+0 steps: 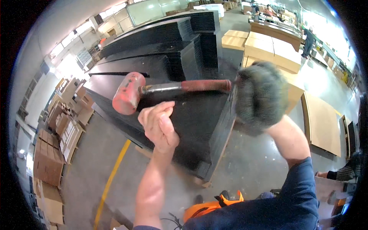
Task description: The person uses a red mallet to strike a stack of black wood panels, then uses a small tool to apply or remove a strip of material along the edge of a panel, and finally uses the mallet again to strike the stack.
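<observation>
In the head view, the left hand curls loosely, seemingly empty; a fuzzy dark bundle hides the right hand, grip untellable. Sweeping the bundle could knock the mallet off the black panels, its handle lying near their edge.

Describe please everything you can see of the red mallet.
The mallet has a barrel-shaped, faded red head with dark marks, a shiny, metal-looking shaft and a darker red grip. It appears to lie on the black boards, head toward the left. The left hand is just below the shaft, not gripping it; whether the blurred, gloved right hand touches the grip's end is unclear.
</observation>
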Motion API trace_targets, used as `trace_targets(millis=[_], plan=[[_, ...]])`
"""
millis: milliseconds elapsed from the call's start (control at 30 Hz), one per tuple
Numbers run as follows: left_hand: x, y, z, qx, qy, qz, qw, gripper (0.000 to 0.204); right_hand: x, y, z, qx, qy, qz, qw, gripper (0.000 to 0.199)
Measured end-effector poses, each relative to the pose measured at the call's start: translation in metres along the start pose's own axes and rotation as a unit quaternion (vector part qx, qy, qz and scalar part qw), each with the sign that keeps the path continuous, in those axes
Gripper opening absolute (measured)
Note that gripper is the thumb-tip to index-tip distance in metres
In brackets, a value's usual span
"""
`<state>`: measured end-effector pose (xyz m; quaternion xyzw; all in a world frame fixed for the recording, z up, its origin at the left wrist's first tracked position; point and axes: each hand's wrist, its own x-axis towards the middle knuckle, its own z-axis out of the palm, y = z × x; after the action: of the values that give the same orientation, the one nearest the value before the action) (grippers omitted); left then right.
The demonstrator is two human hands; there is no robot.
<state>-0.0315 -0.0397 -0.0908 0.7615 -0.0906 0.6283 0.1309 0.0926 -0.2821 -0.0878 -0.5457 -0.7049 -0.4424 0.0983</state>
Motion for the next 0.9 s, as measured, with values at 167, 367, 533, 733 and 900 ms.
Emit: trace_targets(millis=[167, 367, 533, 733, 900], plan=[[-0.002, -0.007, 0.003, -0.006, 0.029, 0.030, 0.999, 0.024, -0.035, -0.049, 0.011, 0.126, -0.069, -0.040, 0.989, 0.023], [-0.004, -0.010, 0.007, -0.011, 0.048, 0.029, 0.998, 0.022, -0.048, -0.121, 0.053, 0.152, -0.036, -0.007, 0.988, 0.017], [-0.002, -0.009, 0.007, -0.008, 0.041, 0.032, 0.999, 0.023, 0.005, -0.055, -0.025, 0.097, -0.031, 0.202, 0.974, 0.031], [-0.002, -0.006, 0.002, 0.003, 0.019, 0.028, 0.999, 0.034, 0.017, -0.061, -0.016, 0.305, -0.082, 0.211, 0.925, 0.030], [-0.002, -0.007, 0.006, -0.008, 0.034, 0.030, 0.999, 0.026, -0.036, -0.056, -0.004, 0.264, -0.135, 0.138, 0.945, 0.031]])
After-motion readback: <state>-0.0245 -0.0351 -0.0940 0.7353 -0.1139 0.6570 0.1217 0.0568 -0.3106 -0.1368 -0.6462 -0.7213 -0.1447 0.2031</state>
